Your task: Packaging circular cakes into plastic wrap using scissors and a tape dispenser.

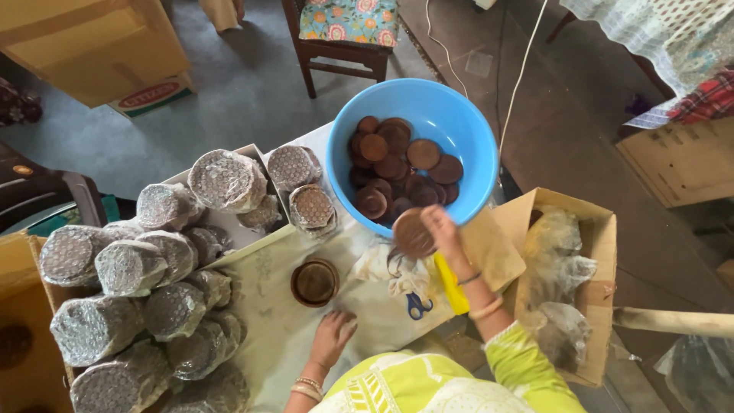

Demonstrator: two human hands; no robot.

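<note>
The right hand (443, 233) pinches a brown disc (413, 233) beside the blue bowl (459, 122); a loose pinch risks dropping it. The left hand (334, 333) rests flat and empty on the counter (267, 306).

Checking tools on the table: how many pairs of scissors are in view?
1. The blue-handled scissors lie on the table beside the yellow strip, below the right hand holding a brown disc. Others may be hidden under cloth.
</note>
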